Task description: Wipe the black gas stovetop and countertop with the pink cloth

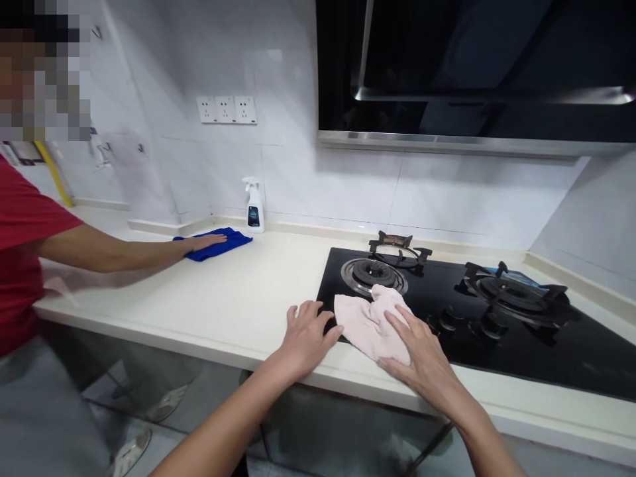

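On cloth point(360, 324), right hand point(427, 361), fingers point(415, 324) apparently spread

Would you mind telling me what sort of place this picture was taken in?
It looks like a kitchen: a black gas hob is set into the pale countertop, and what appears to be a range hood hangs on the wall above it.
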{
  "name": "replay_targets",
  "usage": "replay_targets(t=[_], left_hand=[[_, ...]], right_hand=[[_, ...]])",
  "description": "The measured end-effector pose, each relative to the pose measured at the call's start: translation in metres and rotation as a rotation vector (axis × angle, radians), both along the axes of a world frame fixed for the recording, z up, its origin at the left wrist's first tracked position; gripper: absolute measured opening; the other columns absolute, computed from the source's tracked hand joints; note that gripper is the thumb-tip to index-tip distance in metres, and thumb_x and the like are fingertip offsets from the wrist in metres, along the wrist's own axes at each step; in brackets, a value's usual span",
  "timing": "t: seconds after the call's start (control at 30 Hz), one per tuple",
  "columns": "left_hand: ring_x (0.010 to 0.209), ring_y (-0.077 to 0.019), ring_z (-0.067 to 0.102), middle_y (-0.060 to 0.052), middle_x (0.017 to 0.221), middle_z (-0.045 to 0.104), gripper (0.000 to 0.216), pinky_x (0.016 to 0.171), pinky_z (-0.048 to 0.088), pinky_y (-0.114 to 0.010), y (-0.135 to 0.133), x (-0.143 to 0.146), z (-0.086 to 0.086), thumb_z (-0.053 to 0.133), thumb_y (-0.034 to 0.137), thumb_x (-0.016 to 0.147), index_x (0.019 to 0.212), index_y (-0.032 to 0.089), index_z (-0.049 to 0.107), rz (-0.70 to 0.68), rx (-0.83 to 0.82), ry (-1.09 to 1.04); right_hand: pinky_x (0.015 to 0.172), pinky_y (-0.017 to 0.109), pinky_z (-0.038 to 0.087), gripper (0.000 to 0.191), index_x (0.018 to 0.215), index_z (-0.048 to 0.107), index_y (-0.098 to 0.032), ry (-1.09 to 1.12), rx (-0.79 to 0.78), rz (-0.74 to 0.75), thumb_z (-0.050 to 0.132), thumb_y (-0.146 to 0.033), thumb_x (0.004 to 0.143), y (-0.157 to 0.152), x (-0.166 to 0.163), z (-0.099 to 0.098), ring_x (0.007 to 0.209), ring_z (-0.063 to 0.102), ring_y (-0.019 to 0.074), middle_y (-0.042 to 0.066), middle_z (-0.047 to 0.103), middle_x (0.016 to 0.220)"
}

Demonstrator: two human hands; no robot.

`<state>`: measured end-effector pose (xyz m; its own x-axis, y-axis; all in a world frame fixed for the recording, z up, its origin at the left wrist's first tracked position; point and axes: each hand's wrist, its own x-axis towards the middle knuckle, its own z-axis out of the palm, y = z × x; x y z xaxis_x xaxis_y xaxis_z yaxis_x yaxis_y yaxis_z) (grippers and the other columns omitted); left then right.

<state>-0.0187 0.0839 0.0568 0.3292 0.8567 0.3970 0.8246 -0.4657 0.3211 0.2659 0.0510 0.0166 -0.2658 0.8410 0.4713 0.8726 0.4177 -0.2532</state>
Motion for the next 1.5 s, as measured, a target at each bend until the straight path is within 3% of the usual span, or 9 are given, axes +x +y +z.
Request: replay_targets(t=[0.2, 0.33, 0.47, 0.7, 0.9, 1.17, 1.27, 1.4, 1.5], left_hand=[[0.123, -0.0389, 0.050, -0.015, 0.120, 0.064, 0.025, 0.109, 0.028, -0.065, 0.004, 0.050, 0.010, 0.068, 0.041, 0.086, 0.100, 0.019, 0.065, -0.052, -0.152, -0.150], [0.114, -0.0370, 0.054, -0.010, 0.103, 0.064, 0.012, 0.104, 0.036, -0.058, 0.009, 0.063, 0.008, 0.068, 0.027, 0.077, 0.081, 0.021, 0.057, -0.078, -0.214, -0.326], [0.097, -0.0290, 0.061, -0.005, 0.088, 0.063, 0.015, 0.095, 0.046, -0.049, 0.022, 0.050, 0.012, 0.062, 0.031, 0.083, 0.085, 0.023, 0.050, -0.069, -0.270, -0.616], [0.090, -0.0241, 0.070, -0.010, 0.096, 0.070, 0.024, 0.077, 0.057, -0.036, 0.043, 0.007, 0.044, 0.062, 0.038, 0.083, 0.095, 0.019, 0.053, -0.158, -0.388, -1.211], [0.082, -0.0210, 0.069, -0.005, 0.083, 0.067, 0.028, 0.072, 0.056, -0.031, 0.046, -0.016, 0.059, 0.070, 0.039, 0.073, 0.086, 0.019, 0.054, -0.182, -0.349, -1.404], [0.090, -0.0206, 0.064, -0.004, 0.094, 0.063, 0.024, 0.083, 0.052, -0.034, 0.060, 0.001, 0.076, 0.059, 0.039, 0.086, 0.099, 0.021, 0.050, -0.145, -0.153, -1.079], [0.101, -0.0242, 0.060, -0.006, 0.103, 0.064, 0.025, 0.096, 0.046, -0.040, 0.057, 0.018, 0.075, 0.063, 0.034, 0.084, 0.105, 0.021, 0.056, -0.194, -0.103, -0.790], [0.111, -0.0301, 0.060, -0.006, 0.111, 0.069, 0.029, 0.108, 0.037, -0.049, 0.034, 0.036, 0.062, 0.080, 0.036, 0.073, 0.097, 0.024, 0.069, -0.413, -0.182, -0.369], [0.137, -0.0408, 0.045, -0.009, 0.145, 0.058, 0.054, 0.116, 0.022, -0.064, 0.018, 0.040, 0.050, 0.090, 0.043, 0.067, 0.116, 0.031, 0.071, -0.491, -0.116, 0.006]], right_hand=[[0.124, 0.054, 0.025, 0.069, 0.164, 0.018, -0.030, 0.234, -0.048, 0.064, 0.040, -0.057, 0.104, -0.004, 0.003, 0.003, 0.153, 0.022, 0.0282, 0.009, 0.021, 0.168], [0.125, 0.052, 0.028, 0.064, 0.159, 0.029, -0.022, 0.561, -0.045, -0.064, 0.030, -0.057, 0.106, -0.001, 0.009, -0.001, 0.149, 0.032, 0.0273, 0.013, 0.031, 0.163], [0.122, 0.052, 0.033, 0.060, 0.150, 0.043, -0.020, 0.624, -0.057, -0.090, 0.033, -0.059, 0.105, 0.002, 0.012, -0.006, 0.143, 0.041, 0.0286, 0.014, 0.043, 0.156], [0.120, 0.052, 0.037, 0.056, 0.147, 0.046, -0.023, 0.574, -0.015, -0.080, 0.035, -0.057, 0.104, 0.004, 0.011, -0.010, 0.141, 0.045, 0.0279, 0.012, 0.048, 0.152], [0.118, 0.052, 0.039, 0.052, 0.140, 0.054, -0.023, 0.422, 0.007, -0.040, 0.042, -0.055, 0.101, 0.005, 0.011, -0.014, 0.142, 0.044, 0.0290, 0.013, 0.048, 0.151], [0.116, 0.051, 0.042, 0.051, 0.139, 0.055, -0.022, 0.371, 0.026, -0.030, 0.045, -0.052, 0.100, 0.005, 0.011, -0.018, 0.140, 0.046, 0.0289, 0.014, 0.048, 0.150], [0.116, 0.050, 0.042, 0.050, 0.139, 0.054, -0.021, 0.375, 0.042, -0.017, 0.044, -0.052, 0.101, 0.005, 0.011, -0.018, 0.139, 0.047, 0.0284, 0.014, 0.049, 0.149], [0.115, 0.051, 0.043, 0.049, 0.139, 0.053, -0.023, 0.371, 0.027, 0.003, 0.044, -0.052, 0.101, 0.004, 0.010, -0.017, 0.136, 0.049, 0.0285, 0.013, 0.052, 0.146], [0.114, 0.050, 0.043, 0.048, 0.138, 0.054, -0.023, 0.380, 0.016, 0.018, 0.044, -0.052, 0.101, 0.004, 0.010, -0.015, 0.135, 0.050, 0.0284, 0.012, 0.053, 0.144]])
